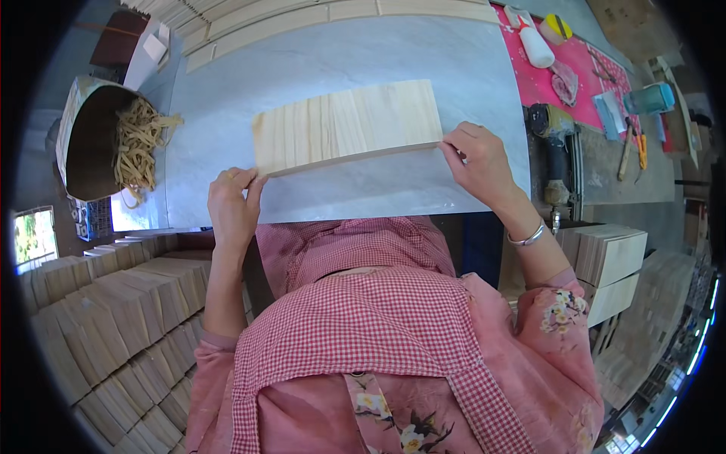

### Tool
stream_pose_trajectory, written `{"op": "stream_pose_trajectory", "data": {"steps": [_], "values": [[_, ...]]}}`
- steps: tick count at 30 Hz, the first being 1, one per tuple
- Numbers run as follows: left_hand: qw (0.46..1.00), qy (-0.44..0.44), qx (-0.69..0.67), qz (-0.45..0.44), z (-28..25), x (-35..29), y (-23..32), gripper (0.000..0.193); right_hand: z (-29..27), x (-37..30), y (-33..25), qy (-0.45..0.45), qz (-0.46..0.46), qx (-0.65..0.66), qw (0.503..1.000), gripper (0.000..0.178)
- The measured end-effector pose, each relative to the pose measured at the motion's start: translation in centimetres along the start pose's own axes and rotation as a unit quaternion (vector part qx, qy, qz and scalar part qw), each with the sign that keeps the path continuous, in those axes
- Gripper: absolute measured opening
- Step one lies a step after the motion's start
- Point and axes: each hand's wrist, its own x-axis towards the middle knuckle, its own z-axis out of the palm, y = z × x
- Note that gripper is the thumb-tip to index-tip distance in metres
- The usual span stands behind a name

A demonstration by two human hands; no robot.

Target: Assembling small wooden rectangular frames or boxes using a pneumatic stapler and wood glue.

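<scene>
A pale rectangular wooden board (pixel 348 125) with straight grain lies across the middle of the table, its near edge tilted slightly up toward the right. At its near left corner my left hand (pixel 233 204) pinches the wood between thumb and fingers. My right hand (pixel 480 160), with a silver bangle at the wrist, grips the near right corner the same way. Under the board is a smooth bluish-white tabletop (pixel 348 198) with a marbled look.
To the left, an open container (pixel 79 144) spills tan strips (pixel 140 144). Stacked boards stand along the far edge (pixel 340 10), lower left (pixel 113 310) and right (pixel 605 250). A nail gun (pixel 556 147), white squeeze bottle (pixel 536 49), tape roll (pixel 556 29) and hammer (pixel 626 151) lie right.
</scene>
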Motion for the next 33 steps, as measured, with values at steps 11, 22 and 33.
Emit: {"op": "stream_pose_trajectory", "data": {"steps": [11, 22, 33], "values": [[0.969, -0.157, 0.107, -0.161, -5.3, 3.0, 6.3, 0.031, -1.0, 1.3, 2.0, 0.001, 0.116, 0.285, 0.952, 0.013], [0.950, -0.091, -0.020, 0.299, 4.9, 9.8, 16.4, 0.046, 3.9, 5.5, 0.4, 0.193, 0.157, 0.269, 0.931, 0.015], [0.951, -0.096, -0.135, 0.260, 7.7, 10.3, 16.0, 0.046, 4.4, 5.8, -0.8, 0.215, 0.131, 0.130, 0.959, 0.009]]}}
